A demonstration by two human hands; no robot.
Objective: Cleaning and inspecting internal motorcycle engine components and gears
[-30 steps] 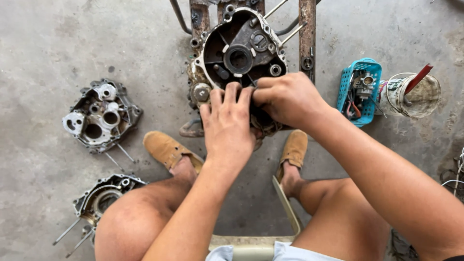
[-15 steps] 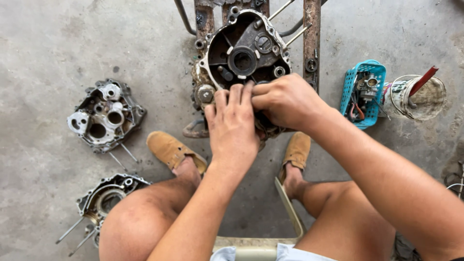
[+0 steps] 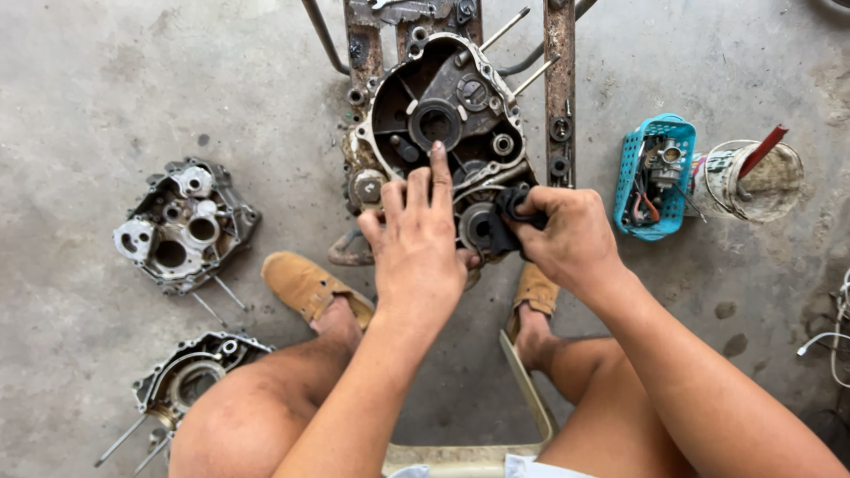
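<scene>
A greasy engine crankcase half (image 3: 443, 119) with studs sticking out rests on a rusty metal stand (image 3: 560, 80) in front of me. My left hand (image 3: 416, 239) lies flat on its lower edge, fingers apart and stretched upward. My right hand (image 3: 567, 235) is closed around a small black part (image 3: 509, 208) pressed against the case beside a round grey gear (image 3: 478, 226).
Two more crankcase halves lie on the concrete floor at the left, one at mid height (image 3: 181, 226) and one lower (image 3: 181, 381). A blue basket (image 3: 633, 159) of small parts and a dirty bucket (image 3: 753, 181) with a red-handled tool stand at the right. My feet in tan shoes (image 3: 305, 283) straddle the stand.
My right hand has slid right and down off the case's lower middle, uncovering the gear and black part. My left hand has stretched its fingers higher. The view shifted down slightly.
</scene>
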